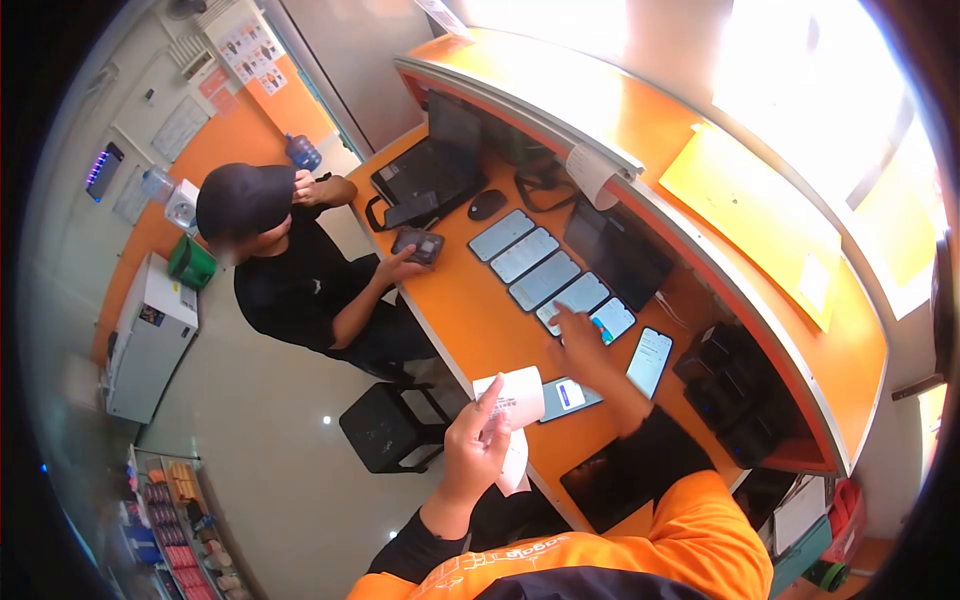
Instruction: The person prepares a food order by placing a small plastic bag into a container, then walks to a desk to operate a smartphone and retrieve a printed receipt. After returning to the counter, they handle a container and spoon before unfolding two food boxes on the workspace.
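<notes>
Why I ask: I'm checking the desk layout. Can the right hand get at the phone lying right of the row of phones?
Probably yes: the right hand holds nothing that shows, and the phone lies close by on the desk, with nothing visible standing between them.

The window (800,75) is glowing bright white, washing out its surroundings. An orange ledge (600,105) is curving above an orange desk (470,312). A black stool (375,430) is standing beside the desk on the pale, glossy floor (270,410). The wall (235,135) is showing white above orange. A white cabinet (150,345) is standing before it, near a green bin (190,262), and a stocked rack (185,530) is standing at lower left.
</notes>
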The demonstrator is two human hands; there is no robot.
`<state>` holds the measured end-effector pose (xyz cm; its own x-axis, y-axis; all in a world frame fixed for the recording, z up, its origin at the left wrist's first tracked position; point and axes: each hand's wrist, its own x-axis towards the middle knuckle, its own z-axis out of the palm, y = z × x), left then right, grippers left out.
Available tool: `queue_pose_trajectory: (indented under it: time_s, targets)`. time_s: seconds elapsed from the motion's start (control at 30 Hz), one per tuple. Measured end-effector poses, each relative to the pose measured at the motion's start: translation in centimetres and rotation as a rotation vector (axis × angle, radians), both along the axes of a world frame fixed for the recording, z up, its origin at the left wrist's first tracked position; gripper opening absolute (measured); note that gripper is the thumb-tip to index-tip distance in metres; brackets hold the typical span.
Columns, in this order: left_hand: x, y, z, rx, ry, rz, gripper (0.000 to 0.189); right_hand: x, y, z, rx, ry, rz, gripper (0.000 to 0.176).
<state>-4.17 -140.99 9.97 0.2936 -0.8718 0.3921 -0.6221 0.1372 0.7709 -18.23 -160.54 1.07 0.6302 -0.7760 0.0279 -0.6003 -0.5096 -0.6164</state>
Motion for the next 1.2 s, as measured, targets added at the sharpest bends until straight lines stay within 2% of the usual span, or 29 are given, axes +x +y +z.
queue_pose_trajectory:
  time_s: [0.1, 0.23, 0.3, 0.33, 0.4, 0.43, 0.47, 0.53, 0.57, 0.67, 0.73, 0.8, 0.87, 0.93, 0.97, 1.07, 1.2]
  targets:
    - [0.4, 0.4, -0.9, -0.030, -0.009, 0.037, 0.044, 0.5, -3.2, -0.6, 0.673, -0.175, 0.436, 0.054]
    - [0.5, 0.5, -0.8, -0.067, -0.016, 0.099, 0.044, 2.8, 2.6, 1.8, 0.981, -0.433, 1.210, 0.051]
    - [1.0, 1.1, -0.9, -0.039, -0.041, 0.114, 0.043, 4.0, 5.3, 2.4, 0.970, -0.563, 1.016, 0.052]
    - [1.0, 0.9, -0.9, -0.071, 0.050, 0.164, 0.043, 4.6, 6.1, 3.2, 0.963, -0.626, 0.920, 0.052]
    - [1.2, 0.6, -0.8, -0.134, 0.229, 0.264, 0.042, 5.1, 6.5, 5.7, 1.252, -0.532, 0.582, 0.043]
    - [2.1, 1.0, -1.1, -0.102, 0.171, 0.259, 0.042, 6.3, 5.3, 4.4, 1.337, -0.432, 0.697, 0.034]
    - [2.2, 1.1, -1.0, -0.113, 0.166, 0.279, 0.042, 6.4, 4.9, 4.6, 1.151, -0.522, 0.701, 0.030]
    - [2.7, 0.8, -0.5, -0.145, 0.154, 0.320, 0.041, 6.1, 2.1, 8.1, 0.608, -0.341, 0.786, 0.026]
    - [2.8, 0.6, -0.4, -0.209, 0.114, 0.383, 0.040, 5.7, 1.0, 10.6, 0.493, -0.267, 0.766, 0.023]
    - [3.1, 1.7, 0.0, -0.200, 0.295, 0.559, 0.037, 5.9, -4.8, 14.6, 0.139, -0.137, 0.680, 0.018]
    - [3.9, 2.3, -0.8, -0.248, 0.264, 0.571, 0.037, 7.1, -12.3, 13.3, -0.246, -0.357, 0.546, 0.017]
    - [4.5, 3.9, -1.2, -0.208, 0.301, 0.548, 0.037, 6.9, -17.2, 16.8, -0.126, -0.268, 0.231, 0.018]
    - [4.6, 5.1, -1.4, -0.159, 0.288, 0.567, 0.037, 7.2, -22.6, 17.3, -0.211, -0.229, 0.123, 0.025]
    - [5.0, 6.7, -2.9, -0.110, 0.235, 0.600, 0.036, 7.5, -25.3, 17.5, -0.426, -0.048, 0.082, 0.034]
    - [4.8, 7.2, -3.3, -0.109, 0.287, 0.606, 0.036, 7.7, -26.1, 17.4, -0.532, 0.043, 0.061, 0.039]
    - [4.7, 9.5, -4.9, -0.047, 0.081, 0.592, 0.035, 8.9, -27.4, 16.7, -0.662, 0.055, 0.096, 0.046]
    - [3.8, 11.4, -6.2, 0.060, 0.120, 0.585, 0.036, 9.4, -27.7, 16.0, -0.657, 0.132, 0.023, 0.043]
